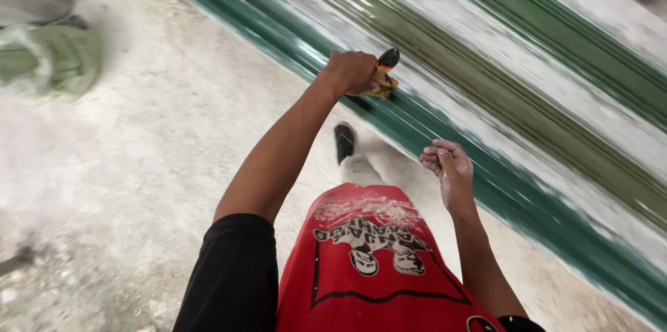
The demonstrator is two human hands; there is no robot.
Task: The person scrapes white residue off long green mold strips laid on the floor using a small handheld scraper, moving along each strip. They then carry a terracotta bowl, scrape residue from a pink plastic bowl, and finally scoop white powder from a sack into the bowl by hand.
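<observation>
Left hand [352, 71] clamped around an orange-and-black handled tool [383, 73], pressed on the near green corrugated metal sheet [445, 130]. Right hand [451, 172] loosely curled, empty, nearer. Dusty concrete floor [160, 151] lies left.

Dusty floor [139, 165], green ribbed sheets [500, 186], perhaps metal

Not much of that kind around here, honestly. No signs, no screens, no labels stuck on anything I can make out. The only maybe-package is a pale green sack-like bundle [52, 61] at the upper left of the frame, sitting on the dusty floor [153, 165], with something grey just above it. It's too blurred to tell if it's really a bag or just cloth.
</observation>
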